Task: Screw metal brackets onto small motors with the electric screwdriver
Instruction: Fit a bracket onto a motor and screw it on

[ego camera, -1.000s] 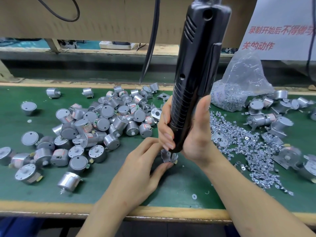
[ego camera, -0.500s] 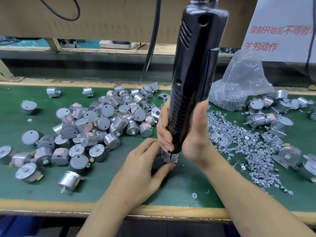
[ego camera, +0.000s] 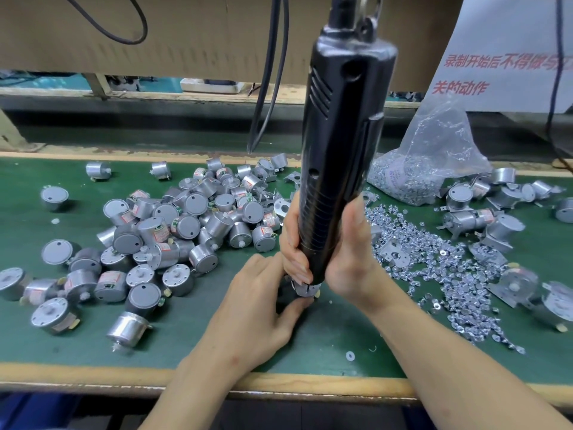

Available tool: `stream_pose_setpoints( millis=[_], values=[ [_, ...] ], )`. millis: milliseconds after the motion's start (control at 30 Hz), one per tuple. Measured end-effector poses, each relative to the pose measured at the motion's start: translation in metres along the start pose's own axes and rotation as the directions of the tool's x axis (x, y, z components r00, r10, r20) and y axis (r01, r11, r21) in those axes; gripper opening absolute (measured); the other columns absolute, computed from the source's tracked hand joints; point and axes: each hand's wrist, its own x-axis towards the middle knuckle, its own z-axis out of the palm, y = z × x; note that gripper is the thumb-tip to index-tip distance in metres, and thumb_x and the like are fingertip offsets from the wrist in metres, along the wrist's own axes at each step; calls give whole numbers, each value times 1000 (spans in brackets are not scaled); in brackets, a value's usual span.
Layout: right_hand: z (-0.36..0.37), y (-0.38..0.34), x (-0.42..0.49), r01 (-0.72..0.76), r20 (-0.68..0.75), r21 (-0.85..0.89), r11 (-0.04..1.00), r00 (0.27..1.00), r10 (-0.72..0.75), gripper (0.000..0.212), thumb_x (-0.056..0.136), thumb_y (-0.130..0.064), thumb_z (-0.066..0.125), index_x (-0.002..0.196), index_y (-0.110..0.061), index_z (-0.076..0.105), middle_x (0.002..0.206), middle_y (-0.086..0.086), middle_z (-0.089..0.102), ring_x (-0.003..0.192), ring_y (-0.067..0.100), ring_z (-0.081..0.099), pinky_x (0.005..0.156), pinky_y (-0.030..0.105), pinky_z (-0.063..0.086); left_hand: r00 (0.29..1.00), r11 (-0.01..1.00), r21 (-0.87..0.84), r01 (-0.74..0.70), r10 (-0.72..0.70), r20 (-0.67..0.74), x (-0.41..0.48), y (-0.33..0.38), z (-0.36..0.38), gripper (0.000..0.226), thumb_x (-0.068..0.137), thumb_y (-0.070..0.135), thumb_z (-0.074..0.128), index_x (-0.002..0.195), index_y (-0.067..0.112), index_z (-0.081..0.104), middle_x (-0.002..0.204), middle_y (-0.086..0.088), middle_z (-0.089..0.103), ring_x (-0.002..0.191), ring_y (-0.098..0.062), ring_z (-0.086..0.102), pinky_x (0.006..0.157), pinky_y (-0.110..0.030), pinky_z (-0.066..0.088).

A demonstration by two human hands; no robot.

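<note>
A black electric screwdriver (ego camera: pixel 338 156) stands nearly upright over the green mat, hung from a cable above. My right hand (ego camera: pixel 338 259) grips its lower barrel, fingers wrapped on the left side and thumb on the right. Its tip presses down on a small silver motor with bracket (ego camera: pixel 305 290), mostly hidden by both hands. My left hand (ego camera: pixel 263 308) holds that motor from the left, thumb pinching its front edge.
A heap of loose silver motors (ego camera: pixel 173 231) covers the mat's left half. Scattered screws and washers (ego camera: pixel 434 274) and a clear bag of screws (ego camera: pixel 428 169) lie to the right, with bracketed motors (ego camera: pixel 477 218) beyond. The wooden table edge (ego camera: pixel 93 373) runs along the front.
The screwdriver has sunk slightly lower onto the motor and leaned a little more upright. Both hands stay in place on the tool and the motor.
</note>
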Motion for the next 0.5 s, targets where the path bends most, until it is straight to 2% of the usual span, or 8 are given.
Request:
stream_pose_setpoints(
  millis=[200,400,500],
  values=[
    [0,-1,0,-24,-35,-26,999,999,24,68,78,-85,59,71,-17,60,51,-1,49,36,13,41,43,23,37,1000,1000,21,3,-3,-6,-1,1,0,60,77,26,80,93,53,29,90,38,44,75,2,42,70,-8,33],
    [0,-1,1,-34,-66,-45,998,997,31,73,75,-87,59,69,-14,57,50,3,47,35,15,41,43,26,36,1000,999,32,18,-17,-12,-3,-1,1,50,76,26,82,94,46,39,95,42,44,79,10,43,72,-4,32],
    [0,-1,1,-12,-46,-10,1000,999,11,75,75,-87,57,74,-12,56,52,1,48,37,12,44,43,23,38,1000,999,40,31,-31,-4,-3,0,1,49,78,30,81,92,44,36,91,38,45,79,6,43,71,-5,32]
  ],
)
